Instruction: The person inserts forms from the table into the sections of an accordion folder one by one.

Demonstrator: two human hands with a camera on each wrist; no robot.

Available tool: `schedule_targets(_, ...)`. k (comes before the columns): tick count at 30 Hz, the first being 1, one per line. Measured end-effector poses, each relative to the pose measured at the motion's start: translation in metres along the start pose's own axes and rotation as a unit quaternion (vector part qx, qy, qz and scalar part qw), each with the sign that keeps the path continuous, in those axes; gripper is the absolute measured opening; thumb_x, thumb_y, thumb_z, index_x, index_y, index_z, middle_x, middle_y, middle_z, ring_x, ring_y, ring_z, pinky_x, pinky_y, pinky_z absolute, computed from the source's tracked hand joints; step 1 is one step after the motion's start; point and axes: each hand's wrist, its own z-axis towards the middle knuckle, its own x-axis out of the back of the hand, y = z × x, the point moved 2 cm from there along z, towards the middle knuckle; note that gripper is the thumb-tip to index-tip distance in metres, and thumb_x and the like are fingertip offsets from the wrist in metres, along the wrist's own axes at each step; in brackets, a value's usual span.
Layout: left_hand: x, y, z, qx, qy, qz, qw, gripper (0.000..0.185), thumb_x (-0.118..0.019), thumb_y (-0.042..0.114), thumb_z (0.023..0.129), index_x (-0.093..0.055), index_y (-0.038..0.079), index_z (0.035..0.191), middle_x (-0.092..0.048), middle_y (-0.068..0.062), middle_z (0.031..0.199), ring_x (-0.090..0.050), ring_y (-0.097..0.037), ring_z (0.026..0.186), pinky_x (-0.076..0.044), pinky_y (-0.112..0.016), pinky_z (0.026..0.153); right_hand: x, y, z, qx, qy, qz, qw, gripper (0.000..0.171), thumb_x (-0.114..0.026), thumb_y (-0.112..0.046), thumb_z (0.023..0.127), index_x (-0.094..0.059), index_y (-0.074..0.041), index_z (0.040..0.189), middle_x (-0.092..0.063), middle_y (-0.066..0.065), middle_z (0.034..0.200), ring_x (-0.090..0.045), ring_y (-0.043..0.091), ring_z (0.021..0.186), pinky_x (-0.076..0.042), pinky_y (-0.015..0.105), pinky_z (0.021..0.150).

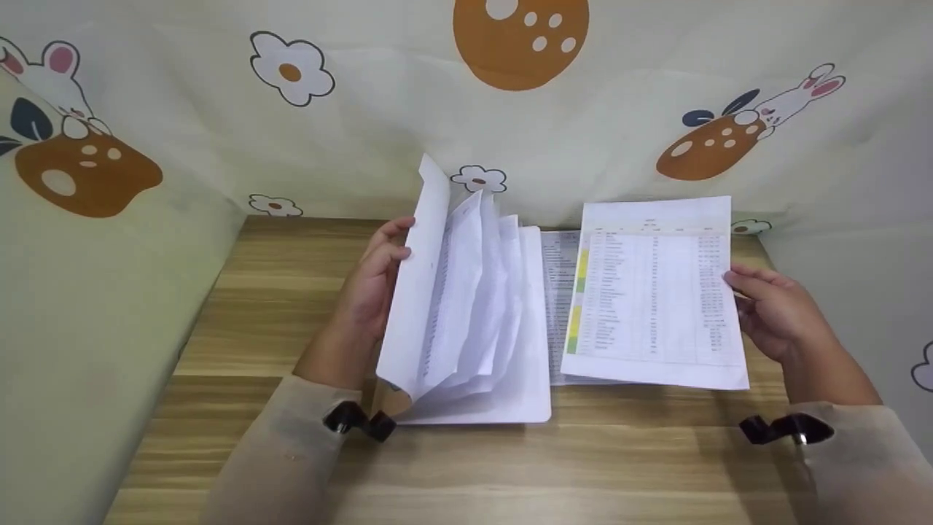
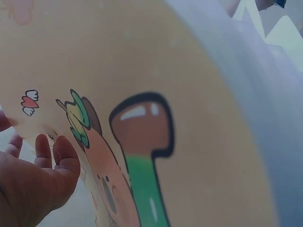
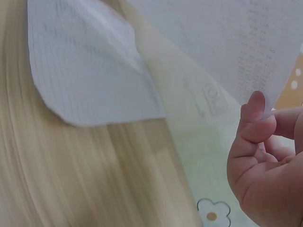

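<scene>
A booklet (image 1: pixel 541 328) with rounded corners stands partly open in the head view, several white pages (image 1: pixel 466 292) fanned inside it. Its raised cover (image 1: pixel 417 292) is white within; the left wrist view shows a tan outer face (image 2: pixel 213 142) with cartoon drawings. My left hand (image 1: pixel 370 281) rests against the outside of that cover, fingers slightly bent and touching it. On the right, my right hand (image 1: pixel 776 306) pinches the edge of a printed sheet (image 1: pixel 656 292) with a table and yellow-green strips. The right wrist view shows the pinch between thumb and fingers (image 3: pixel 258 106).
Beneath the held sheet lies another printed page (image 1: pixel 560 292), mostly covered. All this is on a wood-grain table (image 1: pixel 248 306). A pale cloth (image 1: pixel 379 87) printed with rabbits and flowers rises behind the table and along its sides. Black wrist mounts (image 1: pixel 357 421) sit on both sleeves.
</scene>
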Motion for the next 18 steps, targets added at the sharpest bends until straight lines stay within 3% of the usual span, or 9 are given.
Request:
schedule_targets(12, -0.001, 0.000, -0.001, 0.003, 0.009, -0.002, 1.0000, 0.041, -0.044, 0.007, 0.098, -0.053, 0.027, 0.134, -0.059, -0.007, 0.125, -0.063, -0.021, 0.103, -0.057, -0.029, 0.080, -0.031, -0.002, -0.008, 0.024, -0.066, 0.035, 0.997, 0.021, -0.056, -0.008, 0.110, -0.077, -0.010, 0.114, -0.083, 0.007, 0.102, -0.081, 0.016, 0.087, -0.065, 0.029, 0.071)
schedule_targets(18, -0.001, -0.001, 0.000, -0.001, 0.006, -0.002, 1.0000, 0.042, -0.043, 0.006, 0.098, -0.053, 0.026, 0.133, -0.058, -0.006, 0.125, -0.063, -0.021, 0.103, -0.057, -0.029, 0.080, -0.042, 0.001, -0.007, 0.027, -0.075, 0.037, 0.996, 0.022, -0.057, -0.006, 0.109, -0.079, -0.009, 0.112, -0.083, 0.007, 0.102, -0.081, 0.017, 0.086, -0.064, 0.028, 0.068)
